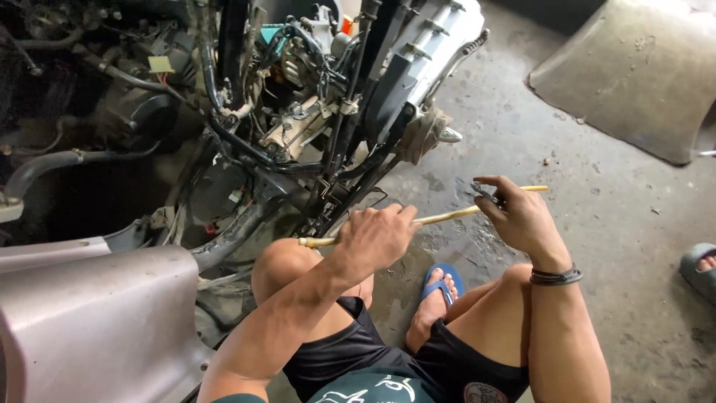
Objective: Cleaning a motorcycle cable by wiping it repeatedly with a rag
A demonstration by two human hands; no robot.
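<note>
Squatting low at centre frame, the person holds a thin yellow stick (pixel 447 215) level across the middle of the picture. Left hand (pixel 373 237) is closed around its lower-left part, just short of the end near the knee. Right hand (pixel 518 216) pinches the stick toward its upper-right end, fingers curled; a small dark item sits under the fingertips, too small to identify. A dark band (pixel 556 277) circles the right wrist.

Open room: the concrete floor (pixel 597 216) at right centre is bare and stained, giving clearance to the right of the stick's tip.

Obstructions: the stripped scooter frame (pixel 298 127), with black hoses and cables, fills the upper left and stands just beside the stick's left end. A white ribbed engine casing (pixel 432 45) leans at upper centre. A grey body panel (pixel 97 321) takes the lower left, close against the left arm. A curved dusty panel (pixel 634 82) lies on the floor at upper right, well apart from both hands.

Underfoot, a blue sandal (pixel 440 283) rests between the knees. Another person's sandalled foot (pixel 701 265) shows at the right edge.
</note>
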